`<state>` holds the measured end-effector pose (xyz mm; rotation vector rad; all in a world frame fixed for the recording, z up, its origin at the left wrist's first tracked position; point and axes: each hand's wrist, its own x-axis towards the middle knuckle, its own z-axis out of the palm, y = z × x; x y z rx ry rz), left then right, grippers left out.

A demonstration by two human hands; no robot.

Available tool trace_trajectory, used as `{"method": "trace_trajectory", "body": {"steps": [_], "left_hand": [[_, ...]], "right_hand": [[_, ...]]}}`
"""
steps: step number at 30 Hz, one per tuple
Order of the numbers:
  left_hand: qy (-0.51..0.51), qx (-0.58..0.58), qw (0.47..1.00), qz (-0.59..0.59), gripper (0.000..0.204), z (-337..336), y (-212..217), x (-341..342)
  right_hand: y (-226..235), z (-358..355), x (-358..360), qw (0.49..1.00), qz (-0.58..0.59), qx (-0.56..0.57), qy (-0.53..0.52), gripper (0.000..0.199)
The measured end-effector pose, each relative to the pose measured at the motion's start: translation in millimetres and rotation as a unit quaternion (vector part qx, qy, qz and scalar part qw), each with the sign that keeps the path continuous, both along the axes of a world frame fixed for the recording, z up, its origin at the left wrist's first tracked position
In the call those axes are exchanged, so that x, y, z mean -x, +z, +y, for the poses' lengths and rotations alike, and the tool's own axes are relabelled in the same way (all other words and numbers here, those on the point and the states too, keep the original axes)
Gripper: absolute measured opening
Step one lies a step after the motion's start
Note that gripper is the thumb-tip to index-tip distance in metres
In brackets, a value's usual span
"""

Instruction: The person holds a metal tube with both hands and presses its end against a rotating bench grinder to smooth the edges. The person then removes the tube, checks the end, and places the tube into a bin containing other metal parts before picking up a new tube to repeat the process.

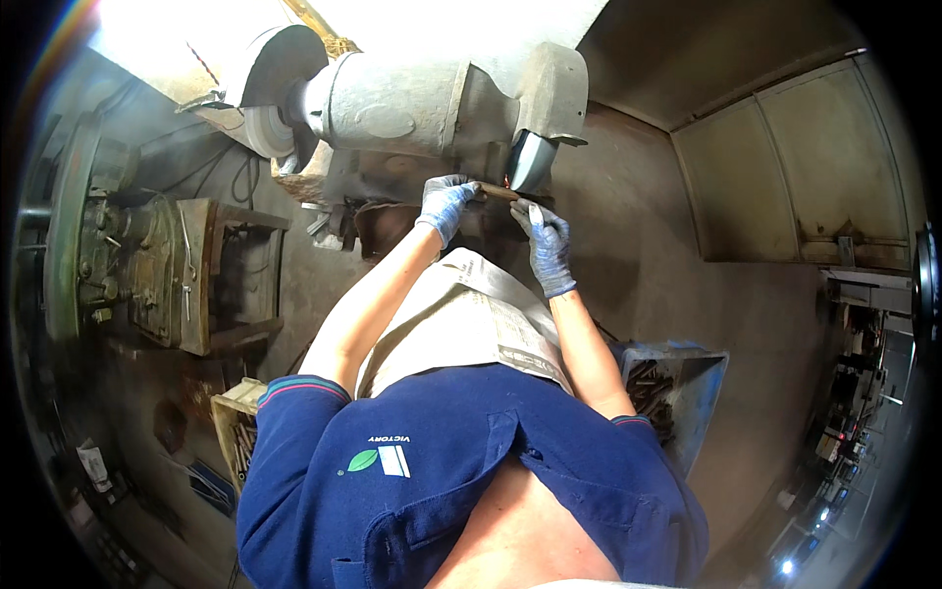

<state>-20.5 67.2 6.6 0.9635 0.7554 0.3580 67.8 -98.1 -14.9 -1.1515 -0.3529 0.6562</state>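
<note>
Head view: both blue-gloved hands, left and right, grip a narrow brown metal strip pressed to the grey grinding wheel of the dusty bench grinder; any slip could likely drag fingertips onto the wheel.

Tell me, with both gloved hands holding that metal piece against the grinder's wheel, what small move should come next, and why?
Probably a slight, steady slide of the metal piece across the grinding wheel. The left hand and the right hand hold it at both ends, its tip meets the wheel, and a small reddish glow shows at the contact, so dwelling on one spot may overheat it.
</note>
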Motion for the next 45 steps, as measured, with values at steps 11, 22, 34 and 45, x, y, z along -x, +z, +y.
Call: {"method": "trace_trajectory", "body": {"steps": [11,22,34,45], "left_hand": [[-0.062,0.028,0.995,-0.068,0.013,0,29,54],[-0.076,0.009,0.993,-0.090,0.015,-13,49,50],[-0.077,-0.141,0.985,-0.070,0.011,-22,32,34],[-0.067,-0.066,0.994,-0.061,0.009,-33,-8,-17]], "right_hand": [[57,-16,32,0.852,-0.512,0.113,-0.001,0.028],[90,-39,42,0.831,-0.551,0.082,0.016,0.041],[55,-37,26,0.854,-0.497,0.136,-0.067,0.024],[12,-33,-8,0.961,-0.240,0.095,-0.097,0.015]]}}
